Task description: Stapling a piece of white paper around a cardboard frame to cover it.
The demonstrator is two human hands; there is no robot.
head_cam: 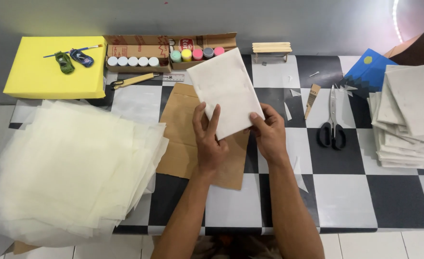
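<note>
Both hands hold up a white rectangular paper-wrapped packet (pixel 224 91) above a brown cardboard sheet (pixel 183 129). My left hand (pixel 208 136) grips its lower left edge, fingers spread on its face. My right hand (pixel 269 132) pinches its lower right corner. The packet tilts with its long side running up and to the left.
A pile of translucent cream paper sheets (pixel 72 168) lies at the left, and a stack of white packets (pixel 408 115) at the right. Black scissors (pixel 332 127), a yellow box (pixel 53 67) with two toy cars, paint pots (pixel 173 56), a utility knife (pixel 132 80) and a small stick bench (pixel 271 48) lie about the checkered table (pixel 346 192).
</note>
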